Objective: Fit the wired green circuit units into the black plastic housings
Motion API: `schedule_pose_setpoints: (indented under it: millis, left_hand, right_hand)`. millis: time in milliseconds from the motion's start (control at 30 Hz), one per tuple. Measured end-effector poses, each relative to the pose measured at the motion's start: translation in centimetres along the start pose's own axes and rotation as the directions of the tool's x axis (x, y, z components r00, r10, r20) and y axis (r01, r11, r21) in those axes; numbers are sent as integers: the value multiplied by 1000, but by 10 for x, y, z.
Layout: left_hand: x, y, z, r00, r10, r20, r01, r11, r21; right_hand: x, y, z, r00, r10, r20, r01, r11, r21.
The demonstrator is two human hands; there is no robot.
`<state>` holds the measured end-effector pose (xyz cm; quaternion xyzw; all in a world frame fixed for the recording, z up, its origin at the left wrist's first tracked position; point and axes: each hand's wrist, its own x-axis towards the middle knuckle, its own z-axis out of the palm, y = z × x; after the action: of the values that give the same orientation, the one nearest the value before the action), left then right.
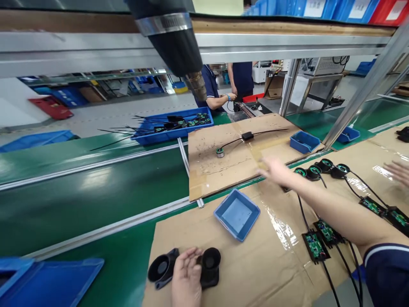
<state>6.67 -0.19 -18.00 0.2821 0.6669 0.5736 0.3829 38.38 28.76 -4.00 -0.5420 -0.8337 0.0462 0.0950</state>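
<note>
In the head view, the person's left hand (186,277) at the bottom centre lies over two black funnel-shaped plastic housings (185,266) on the brown cardboard sheet (255,273), fingers curled loosely on the right one without gripping it. The right hand (275,170), right of centre, stretches out blurred, fingers spread and holding nothing, above the cardboard edge. Just beside it sit round black modules with green rings (315,170), wired to green circuit boards (321,241) at lower right. A shallow blue plastic tray (237,214) lies between the hands. A black heat gun (174,42) hangs at the top centre, blocking the view behind. Another person's hand (398,172) shows at the right edge.
</note>
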Motion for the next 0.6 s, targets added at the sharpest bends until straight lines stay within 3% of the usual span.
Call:
schedule_pose_setpoints:
  millis: [67,100,200,300,467,600]
  left_hand:
    - [1,-1,-1,993,81,87,-85,995,47]
    - [-1,0,-5,983,119,140,-129,990,64]
    - [-7,9,-18,905,199,375,-272,950,152]
    - [-11,23,-23,826,164,539,-362,887,285]
    - [1,37,-9,816,143,560,-391,850,353]
    - [21,35,5,809,145,569,-399,847,351]
  right_hand:
    - [-22,-49,26,963,-250,97,242,966,88]
    - [-31,-68,39,939,-319,128,303,944,129]
    - [-44,-93,65,933,-307,186,275,944,181]
    - [-38,-76,68,957,-195,213,166,975,146]
    - [-20,-22,39,983,-19,184,26,999,-32]
    - [12,-19,19,997,20,70,-10,991,-135]
